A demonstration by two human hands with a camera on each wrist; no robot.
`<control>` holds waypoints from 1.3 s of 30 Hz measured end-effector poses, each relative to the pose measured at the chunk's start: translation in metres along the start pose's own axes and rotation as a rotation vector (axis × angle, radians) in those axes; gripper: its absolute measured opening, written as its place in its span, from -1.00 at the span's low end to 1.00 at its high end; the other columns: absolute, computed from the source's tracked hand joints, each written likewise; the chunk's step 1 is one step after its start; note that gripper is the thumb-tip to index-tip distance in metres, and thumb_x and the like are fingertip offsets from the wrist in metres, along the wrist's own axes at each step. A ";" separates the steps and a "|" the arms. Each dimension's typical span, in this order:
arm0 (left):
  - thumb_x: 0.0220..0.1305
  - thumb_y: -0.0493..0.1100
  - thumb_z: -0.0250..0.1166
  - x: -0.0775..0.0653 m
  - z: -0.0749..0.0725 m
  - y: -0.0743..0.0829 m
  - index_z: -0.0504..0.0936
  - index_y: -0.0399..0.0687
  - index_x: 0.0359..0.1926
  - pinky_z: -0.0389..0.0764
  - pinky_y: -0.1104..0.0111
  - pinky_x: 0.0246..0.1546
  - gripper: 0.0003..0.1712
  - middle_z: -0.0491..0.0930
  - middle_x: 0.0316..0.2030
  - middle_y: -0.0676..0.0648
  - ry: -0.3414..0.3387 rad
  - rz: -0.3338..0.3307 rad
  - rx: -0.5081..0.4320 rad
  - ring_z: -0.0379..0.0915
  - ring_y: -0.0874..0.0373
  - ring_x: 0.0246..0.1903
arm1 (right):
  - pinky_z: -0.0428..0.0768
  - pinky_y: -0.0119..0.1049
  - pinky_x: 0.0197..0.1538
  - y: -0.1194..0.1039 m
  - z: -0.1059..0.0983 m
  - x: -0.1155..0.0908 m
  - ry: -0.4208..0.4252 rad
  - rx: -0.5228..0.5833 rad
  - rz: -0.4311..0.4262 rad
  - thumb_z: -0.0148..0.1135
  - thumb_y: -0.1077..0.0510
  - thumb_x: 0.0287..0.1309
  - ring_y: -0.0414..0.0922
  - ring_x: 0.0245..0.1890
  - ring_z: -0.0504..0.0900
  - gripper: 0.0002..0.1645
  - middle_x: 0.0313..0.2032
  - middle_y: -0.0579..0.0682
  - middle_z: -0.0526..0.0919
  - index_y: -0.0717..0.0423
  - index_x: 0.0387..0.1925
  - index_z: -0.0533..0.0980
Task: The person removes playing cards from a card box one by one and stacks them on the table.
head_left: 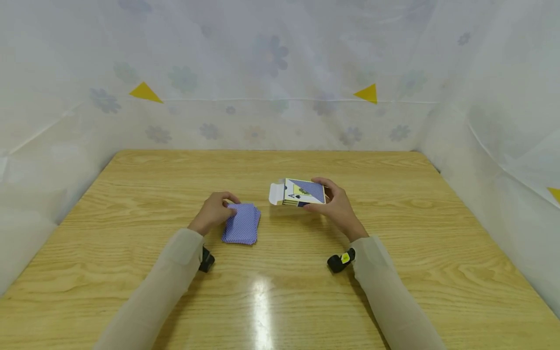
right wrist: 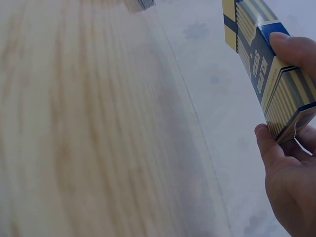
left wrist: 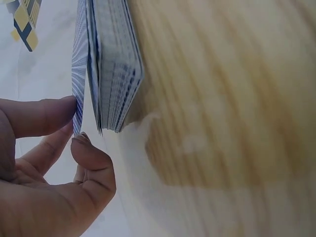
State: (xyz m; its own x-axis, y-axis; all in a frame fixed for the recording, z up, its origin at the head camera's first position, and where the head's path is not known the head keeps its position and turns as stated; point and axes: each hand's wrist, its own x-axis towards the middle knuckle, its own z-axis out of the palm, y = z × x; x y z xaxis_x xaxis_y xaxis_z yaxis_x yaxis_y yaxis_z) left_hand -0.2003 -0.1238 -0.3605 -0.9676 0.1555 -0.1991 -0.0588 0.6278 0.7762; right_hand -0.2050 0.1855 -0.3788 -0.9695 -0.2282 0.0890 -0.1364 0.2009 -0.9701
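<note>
Two grips are occupied: the left grip pinches the far-left corner of a blue-backed card, bowing it up off the deck of playing cards, and the right grip holds a card box printed with an ace of spades, thumb on the near narrow side, fingers round the far one. The deck lies on the worktop, just right of the left grip; the corner pinch probably serves to part the card from those beneath. Holding the box by its sides seems meant to leave its flap unobstructed, pointing leftward from the right grip. The box appears raised off the worktop. The deck's edges are loosely squared, slightly splayed on the right. Bare wood shows between deck and box, and beyond both grips to the far edge, where floral sheeting closes off the space.
</note>
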 end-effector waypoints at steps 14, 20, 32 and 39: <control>0.19 -0.39 0.18 -0.001 0.005 0.004 0.55 -0.32 -0.04 0.43 0.36 -0.35 -0.71 0.49 -0.14 -0.29 0.027 0.001 0.097 0.40 -0.03 -0.21 | 0.45 -0.56 0.05 -0.001 -0.001 0.001 0.000 -0.015 -0.002 0.40 0.32 -0.02 -0.01 0.21 0.35 -0.15 0.30 0.07 0.27 0.10 0.32 0.26; 0.17 -0.40 0.18 0.001 0.007 0.002 0.54 -0.35 -0.07 0.39 0.37 -0.39 -0.73 0.48 -0.21 -0.27 0.042 0.019 0.117 0.37 0.01 -0.28 | 0.45 -0.58 0.02 -0.003 -0.001 -0.001 0.000 -0.008 0.003 0.40 0.33 -0.03 0.00 0.21 0.35 -0.16 0.30 0.08 0.28 0.09 0.31 0.27; 0.18 -0.37 0.18 0.001 0.006 0.004 0.51 -0.37 -0.04 0.42 0.36 -0.37 -0.69 0.47 -0.15 -0.29 0.040 0.016 0.106 0.37 0.02 -0.27 | 0.46 -0.56 0.01 -0.002 0.001 0.000 -0.013 -0.010 0.001 0.43 0.31 -0.04 0.00 0.20 0.36 -0.16 0.29 0.08 0.29 0.10 0.30 0.28; 0.23 -0.31 0.11 0.000 0.003 0.015 0.46 -0.38 0.03 0.43 0.35 -0.36 -0.65 0.46 -0.11 -0.31 0.053 0.035 0.097 0.38 0.01 -0.26 | 0.46 -0.53 0.03 0.000 0.002 0.001 -0.019 -0.027 -0.004 0.43 0.32 -0.06 0.00 0.21 0.37 -0.14 0.28 0.07 0.30 0.11 0.30 0.28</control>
State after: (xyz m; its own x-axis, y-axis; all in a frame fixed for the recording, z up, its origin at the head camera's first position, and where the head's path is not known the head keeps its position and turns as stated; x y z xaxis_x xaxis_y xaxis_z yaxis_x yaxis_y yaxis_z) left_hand -0.2008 -0.1123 -0.3502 -0.9803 0.1403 -0.1390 -0.0029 0.6937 0.7203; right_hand -0.2056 0.1834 -0.3790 -0.9649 -0.2473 0.0883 -0.1459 0.2252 -0.9633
